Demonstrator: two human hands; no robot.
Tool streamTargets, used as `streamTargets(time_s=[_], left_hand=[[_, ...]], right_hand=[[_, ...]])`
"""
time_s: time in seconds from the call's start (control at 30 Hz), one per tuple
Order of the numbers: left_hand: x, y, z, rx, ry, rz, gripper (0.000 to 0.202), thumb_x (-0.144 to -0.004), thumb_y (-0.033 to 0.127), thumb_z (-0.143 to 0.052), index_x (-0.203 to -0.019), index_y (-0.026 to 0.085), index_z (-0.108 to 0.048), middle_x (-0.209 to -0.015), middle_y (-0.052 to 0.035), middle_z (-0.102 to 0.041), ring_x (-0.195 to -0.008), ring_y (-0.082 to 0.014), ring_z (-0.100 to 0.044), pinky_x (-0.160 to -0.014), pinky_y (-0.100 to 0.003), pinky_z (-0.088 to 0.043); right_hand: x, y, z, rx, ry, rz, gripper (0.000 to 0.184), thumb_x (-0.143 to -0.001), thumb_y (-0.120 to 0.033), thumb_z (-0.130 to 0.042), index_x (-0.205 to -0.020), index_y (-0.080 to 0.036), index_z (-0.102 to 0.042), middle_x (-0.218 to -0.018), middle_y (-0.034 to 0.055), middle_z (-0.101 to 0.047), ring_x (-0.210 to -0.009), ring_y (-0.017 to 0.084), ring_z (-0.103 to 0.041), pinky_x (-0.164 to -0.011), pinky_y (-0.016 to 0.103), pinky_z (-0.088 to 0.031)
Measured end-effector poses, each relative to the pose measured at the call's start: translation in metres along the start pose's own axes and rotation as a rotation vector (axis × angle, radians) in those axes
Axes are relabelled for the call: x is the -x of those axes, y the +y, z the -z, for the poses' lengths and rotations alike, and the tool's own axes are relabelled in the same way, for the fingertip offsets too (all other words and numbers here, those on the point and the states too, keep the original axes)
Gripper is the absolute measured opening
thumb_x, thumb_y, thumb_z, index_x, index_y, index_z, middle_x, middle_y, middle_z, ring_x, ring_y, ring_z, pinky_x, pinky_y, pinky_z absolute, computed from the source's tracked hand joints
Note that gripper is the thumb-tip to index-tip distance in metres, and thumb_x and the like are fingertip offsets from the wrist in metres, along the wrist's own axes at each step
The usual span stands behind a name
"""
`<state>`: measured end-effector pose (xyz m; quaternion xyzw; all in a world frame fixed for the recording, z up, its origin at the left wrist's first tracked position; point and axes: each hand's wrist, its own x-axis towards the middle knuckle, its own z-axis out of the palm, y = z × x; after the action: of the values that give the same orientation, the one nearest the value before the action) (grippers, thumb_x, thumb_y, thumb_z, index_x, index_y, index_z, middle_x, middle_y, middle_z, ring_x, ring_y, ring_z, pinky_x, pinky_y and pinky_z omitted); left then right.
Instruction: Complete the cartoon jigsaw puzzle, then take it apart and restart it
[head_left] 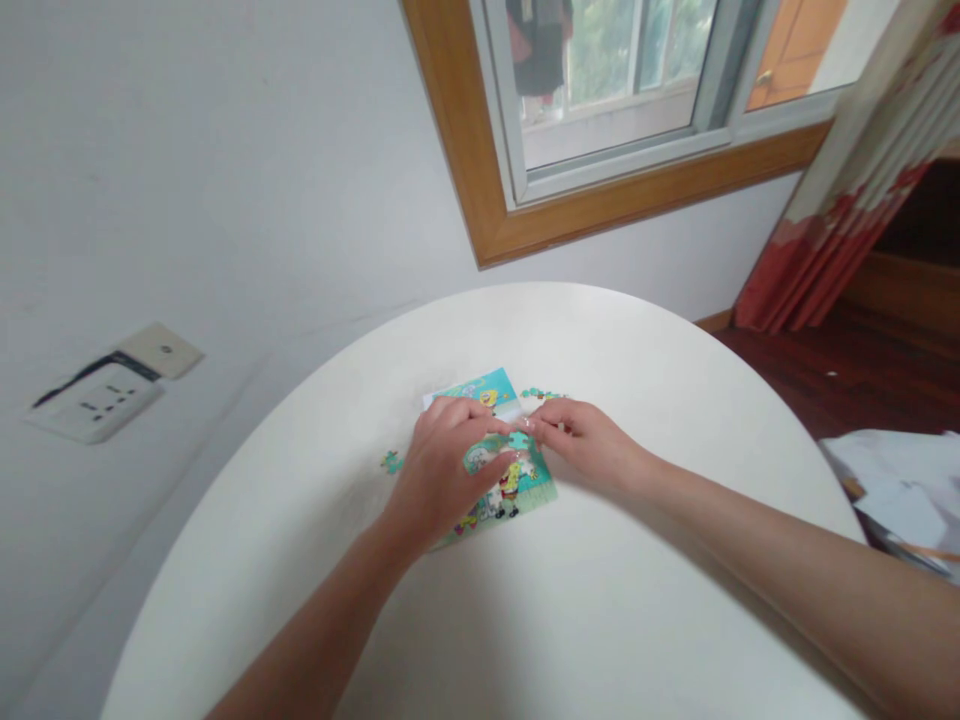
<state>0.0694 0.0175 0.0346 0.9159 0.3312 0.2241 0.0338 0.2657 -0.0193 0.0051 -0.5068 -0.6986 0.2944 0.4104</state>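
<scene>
A partly assembled jigsaw puzzle [541,480] with teal, green and yellow cartoon figures lies on the white round table. Over its left part rests my left hand [448,450], thumb and index finger apart, covering some of the picture. My right hand [576,438] pinches at the puzzle's upper right edge, with a small teal puzzle piece [518,440] at its fingertips. The two index fingertips nearly meet there. Behind the hands lies a printed picture card [501,382] with a similar cartoon, partly hidden by my left hand.
Loose puzzle pieces [391,461] lie left of my left hand, and more pieces [537,393] sit beyond my right hand. The table [637,600] stands by a wall with a socket [101,402] and a wood-framed window [480,200]. White papers [896,475] are at the right.
</scene>
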Motion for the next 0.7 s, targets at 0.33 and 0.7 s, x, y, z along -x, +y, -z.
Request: streamTargets(time_s=[0.33, 0.7], left_hand=[[0.008, 0.001, -0.019, -0.093, -0.087, 0.078, 0.016, -0.078, 0.036, -0.067, -0.09, 0.025, -0.068, -0.096, -0.0041, -0.06, -0.099, -0.0249, -0.051, -0.089, -0.04, -0.039], [0.007, 0.004, -0.025, -0.069, -0.109, 0.088, 0.019, -0.075, 0.038, -0.071, -0.088, 0.025, -0.068, -0.095, -0.0042, -0.059, -0.099, -0.0254, -0.052, -0.096, -0.045, -0.039]], right_hand=[[-0.002, 0.009, 0.012, 0.342, -0.032, -0.017, 0.031, -0.09, -0.03, -0.048, -0.067, -0.019, -0.067, -0.068, 0.0029, -0.062, -0.068, 0.014, -0.053, -0.068, 0.026, -0.037], [-0.001, 0.008, 0.011, 0.365, -0.068, -0.041, 0.024, -0.087, -0.03, -0.052, -0.08, -0.021, -0.074, -0.074, 0.0045, -0.067, -0.071, 0.016, -0.056, -0.071, 0.028, -0.04]])
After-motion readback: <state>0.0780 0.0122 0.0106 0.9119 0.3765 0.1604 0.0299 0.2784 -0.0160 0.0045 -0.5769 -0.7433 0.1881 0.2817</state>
